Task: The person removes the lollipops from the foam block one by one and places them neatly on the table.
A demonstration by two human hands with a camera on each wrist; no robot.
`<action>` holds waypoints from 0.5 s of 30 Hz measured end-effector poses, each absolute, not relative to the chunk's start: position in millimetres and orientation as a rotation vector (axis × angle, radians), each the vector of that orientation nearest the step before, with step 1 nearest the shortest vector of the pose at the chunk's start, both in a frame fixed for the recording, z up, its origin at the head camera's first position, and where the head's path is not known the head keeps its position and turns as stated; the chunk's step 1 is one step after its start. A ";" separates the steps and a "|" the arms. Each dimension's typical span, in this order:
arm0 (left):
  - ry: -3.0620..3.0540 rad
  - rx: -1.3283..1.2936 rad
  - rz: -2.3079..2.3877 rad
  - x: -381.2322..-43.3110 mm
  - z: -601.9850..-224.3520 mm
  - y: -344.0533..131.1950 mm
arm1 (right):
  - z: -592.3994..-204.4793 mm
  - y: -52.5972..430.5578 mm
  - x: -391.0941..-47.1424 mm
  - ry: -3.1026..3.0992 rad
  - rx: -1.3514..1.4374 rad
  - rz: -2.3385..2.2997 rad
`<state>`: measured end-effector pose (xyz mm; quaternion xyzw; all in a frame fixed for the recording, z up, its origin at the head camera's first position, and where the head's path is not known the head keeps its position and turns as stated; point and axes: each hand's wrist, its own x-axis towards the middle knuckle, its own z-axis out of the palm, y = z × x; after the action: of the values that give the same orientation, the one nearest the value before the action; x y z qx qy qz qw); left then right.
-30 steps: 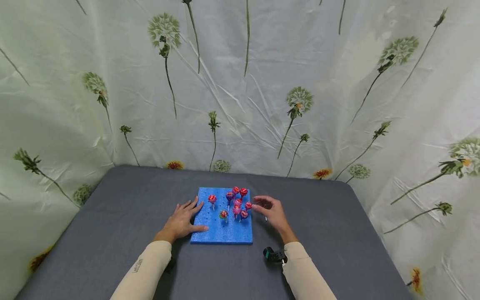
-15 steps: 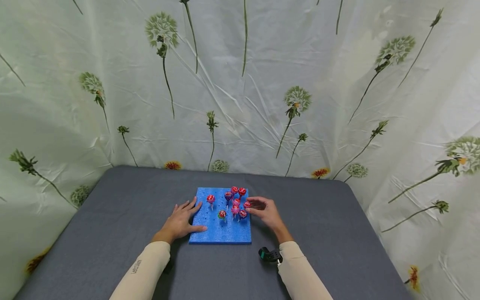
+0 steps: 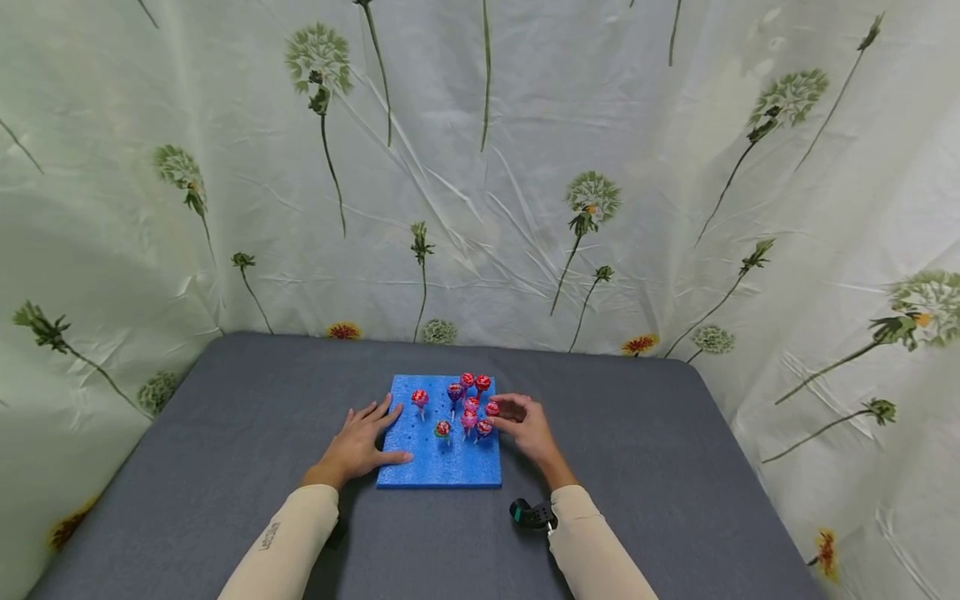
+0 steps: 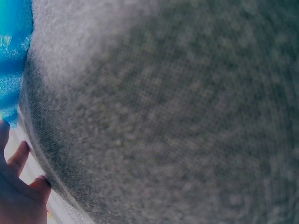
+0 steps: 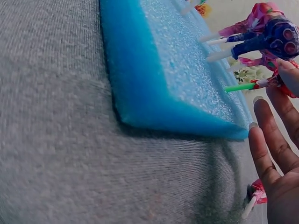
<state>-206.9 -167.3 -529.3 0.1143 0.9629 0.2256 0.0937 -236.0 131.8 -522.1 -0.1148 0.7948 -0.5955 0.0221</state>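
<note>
A blue foam board [image 3: 420,471] with small holes lies on the table. Several wrapped lollipops stand in it, among them a pink one [image 3: 419,398] at the left and a red-and-green one [image 3: 442,429] near the middle. My left hand [image 3: 356,446] rests spread on the board's left edge, fingers straight. At the right edge, the thumb and index finger of my right hand [image 3: 531,429] pinch the head of a red lollipop [image 3: 492,408]. Its green stick [image 5: 240,87] meets the foam in the right wrist view; dark blue lollipops [image 5: 280,39] stand beyond it.
Another pink-red lollipop [image 5: 258,192] lies on the table below my right hand in the right wrist view. The grey table [image 3: 637,467] surrounds the board. A curtain [image 3: 510,192] printed with dandelions hangs behind. A black strap [image 3: 531,513] is at my right wrist.
My right hand has shifted slightly left, its fingertips now closer around the red lollipop at the board's right edge. My left hand stays in place on the board.
</note>
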 end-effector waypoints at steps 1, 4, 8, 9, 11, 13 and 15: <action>2.857 0.339 0.674 -206.4 -529.3 -167.5 | -518.9 130.8 -233.8 2.464 -0.365 -1.848; 2.852 0.338 0.683 -206.0 -529.2 -167.7 | -506.8 127.7 -227.5 2.456 -0.375 -1.863; 2.852 0.337 0.680 -206.6 -528.6 -167.4 | -494.0 124.3 -221.2 2.447 -0.387 -1.890; 2.852 0.336 0.677 -206.8 -528.5 -167.4 | -493.3 123.9 -221.0 2.446 -0.396 -1.898; 2.851 0.331 0.671 -207.3 -528.5 -167.4 | -492.5 123.5 -220.4 2.440 -0.406 -1.910; 2.847 0.322 0.666 -207.4 -528.7 -167.5 | -493.3 123.4 -220.8 2.435 -0.412 -1.919; 2.839 0.307 0.657 -207.2 -529.2 -167.8 | -494.0 123.3 -221.2 2.431 -0.402 -1.920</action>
<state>-207.2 -167.8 -529.2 0.1041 0.9635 0.2230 0.1053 -221.2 123.3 -494.0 -0.1286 0.7782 -0.6146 0.0089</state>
